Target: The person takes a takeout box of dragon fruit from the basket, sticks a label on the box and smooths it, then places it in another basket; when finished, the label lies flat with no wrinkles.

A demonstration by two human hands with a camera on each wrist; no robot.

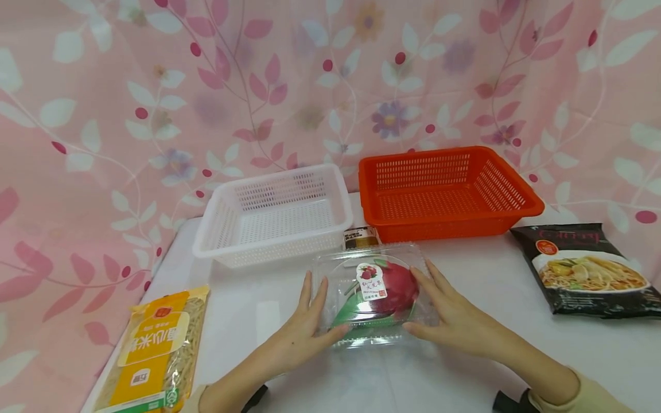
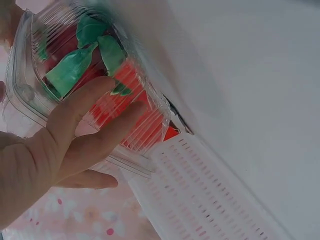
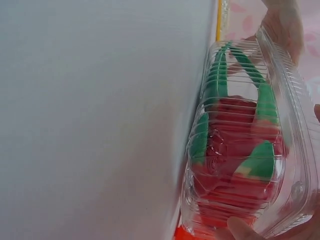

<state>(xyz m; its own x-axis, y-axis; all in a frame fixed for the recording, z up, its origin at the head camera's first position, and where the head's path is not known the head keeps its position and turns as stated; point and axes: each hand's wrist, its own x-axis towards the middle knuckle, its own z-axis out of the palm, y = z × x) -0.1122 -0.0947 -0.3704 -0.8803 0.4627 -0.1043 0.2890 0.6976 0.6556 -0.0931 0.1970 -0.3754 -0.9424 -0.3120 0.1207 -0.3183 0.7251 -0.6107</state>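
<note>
Label (image 1: 371, 282) on box (image 1: 379, 314), head-view only

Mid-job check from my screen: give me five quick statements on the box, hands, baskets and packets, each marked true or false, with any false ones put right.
1. The clear box has a red fruit inside. True.
2. The white basket stands to the right of the red basket. False: it stands to the left.
3. The left hand and right hand are at opposite sides of the box. True.
4. The black packet lies inside the red basket. False: it lies outside, on the table.
5. The yellow packet lies on the left hand's side. True.
</note>
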